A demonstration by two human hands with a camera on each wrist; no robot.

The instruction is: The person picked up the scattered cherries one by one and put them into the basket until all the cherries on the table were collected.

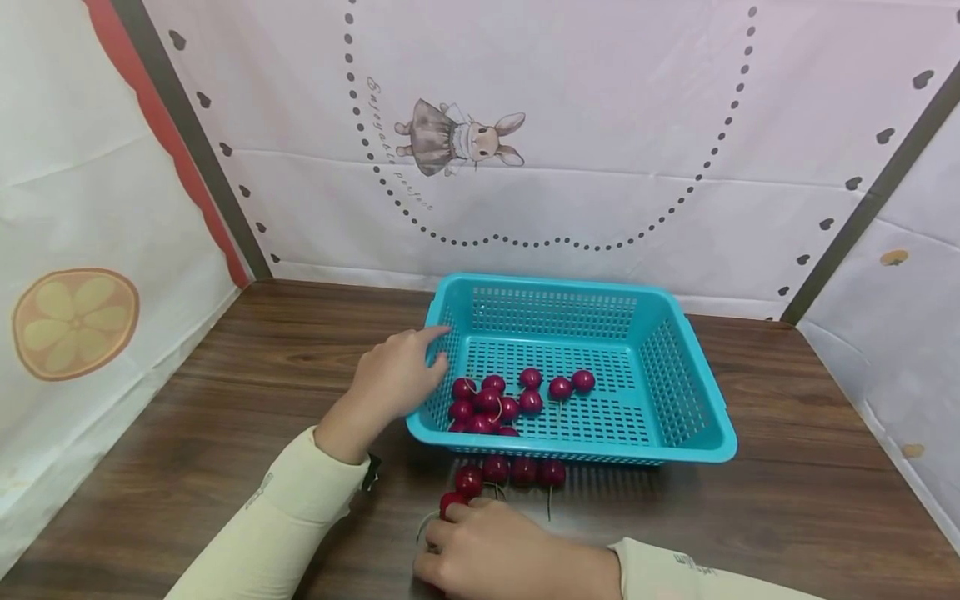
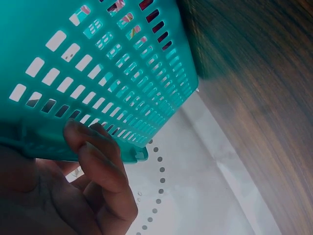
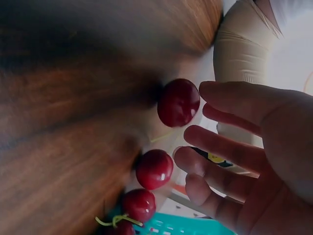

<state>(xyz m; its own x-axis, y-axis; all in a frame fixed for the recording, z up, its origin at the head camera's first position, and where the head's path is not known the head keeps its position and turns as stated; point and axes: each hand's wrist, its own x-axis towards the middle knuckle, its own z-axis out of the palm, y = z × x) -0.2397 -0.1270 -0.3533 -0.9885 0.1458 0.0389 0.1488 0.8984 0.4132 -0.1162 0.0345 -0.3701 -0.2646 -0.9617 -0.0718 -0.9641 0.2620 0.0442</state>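
Observation:
A turquoise plastic basket (image 1: 693,375) with slotted walls stands on the wooden table, and a cluster of dark red cherries (image 1: 487,400) lies in its left front part. My left hand (image 1: 397,371) grips the basket's left rim; in the left wrist view its curled fingers (image 2: 105,169) are against the outer side, under the rim. In front of the basket, my right hand (image 1: 510,550) hovers low by a loose cherry (image 1: 453,502). The right wrist view has its fingers loosely bent around nothing, one fingertip right at a cherry (image 3: 178,103).
More loose cherries (image 1: 525,472) lie in a row along the basket's front wall, some with green stems. A white printed cloth (image 1: 600,125) hangs behind the brown table (image 1: 780,467), with further cloth panels at both sides.

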